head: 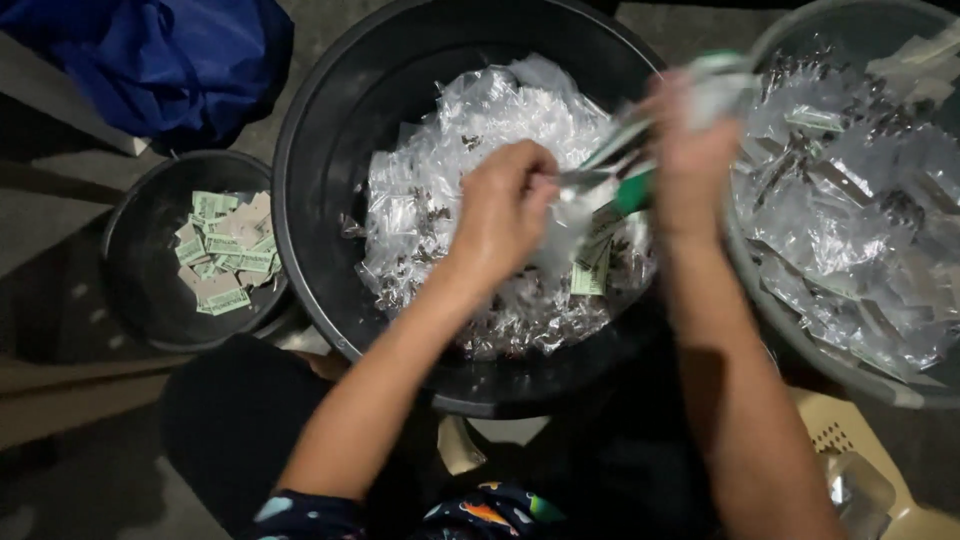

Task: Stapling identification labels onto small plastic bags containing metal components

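Both hands meeting over the big black tub, a clear plastic packet pinched between them.

Left hand closed on the packet's lower end, right hand gripping the upper end, blurred; long axis slanting up to the right, toward the grey tub.

Three tubs and blue bag (crumpled) on concrete floor

Blue bag, small tub of cards

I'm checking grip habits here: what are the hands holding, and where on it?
Both the left hand and right hand pinch one small clear plastic bag at opposite ends; blur hides details.
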